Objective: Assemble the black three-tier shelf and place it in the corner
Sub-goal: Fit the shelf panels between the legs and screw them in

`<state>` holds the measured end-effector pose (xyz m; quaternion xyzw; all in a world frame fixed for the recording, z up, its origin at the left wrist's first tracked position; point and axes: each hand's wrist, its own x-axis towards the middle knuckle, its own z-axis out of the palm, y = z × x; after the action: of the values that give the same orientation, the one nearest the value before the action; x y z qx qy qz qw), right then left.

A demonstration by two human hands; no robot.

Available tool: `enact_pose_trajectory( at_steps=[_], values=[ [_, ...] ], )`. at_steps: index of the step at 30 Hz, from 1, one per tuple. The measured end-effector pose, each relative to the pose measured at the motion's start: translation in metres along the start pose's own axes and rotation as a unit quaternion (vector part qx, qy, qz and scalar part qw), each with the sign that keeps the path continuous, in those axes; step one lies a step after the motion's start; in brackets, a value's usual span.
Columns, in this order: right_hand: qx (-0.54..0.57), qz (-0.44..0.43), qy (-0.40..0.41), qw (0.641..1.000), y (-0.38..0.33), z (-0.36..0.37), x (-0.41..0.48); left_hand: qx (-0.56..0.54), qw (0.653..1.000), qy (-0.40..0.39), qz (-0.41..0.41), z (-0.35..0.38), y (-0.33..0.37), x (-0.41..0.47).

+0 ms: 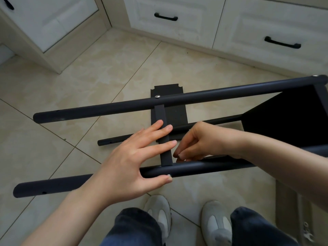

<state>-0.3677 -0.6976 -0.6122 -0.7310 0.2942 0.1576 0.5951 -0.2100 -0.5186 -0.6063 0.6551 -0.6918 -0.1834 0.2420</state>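
Seen from the head camera, a person stands over a partly built black shelf (177, 98) lying on its side above a beige tiled floor (88, 86). Two long round poles run across the frame from left to right, the far pole (230, 91) higher in the picture and the near pole (53, 185) lower, joined by a flat crossbar (164, 135). A third pole (113, 141) shows lower down, between the two. At right a black shelf panel (292, 118) is already fixed between the poles.

The left hand (134, 160) lies open with fingers spread: the fingertips press on the crossbar while the thumb (159, 181) hooks under the near pole, just beside a silver screw head (169, 175). The right hand (200, 142) is curled, its thumb and forefinger pinched on a small metal fitting (179, 156) just beside the crossbar's lower end, right above the near pole; what the fitting is cannot be told.

A loose black panel (168, 89) lies flat on the floor beneath the frame. White cabinets (177, 23) with black handles meet in a corner beyond. Grey shoes (159, 210) and dark jeans (134, 228) show at the bottom edge.
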Motion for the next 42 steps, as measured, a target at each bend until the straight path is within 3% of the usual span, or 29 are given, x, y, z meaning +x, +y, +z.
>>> enact_pose_trajectory(
  at_steps=[17, 28, 42],
  values=[
    [0.097, -0.018, -0.103, 0.99, -0.003, 0.004, 0.015, 0.022, 1.0, 0.004, 0.018, 0.002, -0.001, 0.0],
    [0.09, 0.06, -0.226, 0.968, -0.007, -0.001, 0.034, 0.021, 1.0, 0.001, 0.016, 0.001, 0.002, 0.002],
    [0.121, 0.103, -0.237, 0.958, -0.003, -0.001, 0.043, 0.022, 1.0, 0.001, 0.02, 0.001, 0.001, 0.002]
  ],
)
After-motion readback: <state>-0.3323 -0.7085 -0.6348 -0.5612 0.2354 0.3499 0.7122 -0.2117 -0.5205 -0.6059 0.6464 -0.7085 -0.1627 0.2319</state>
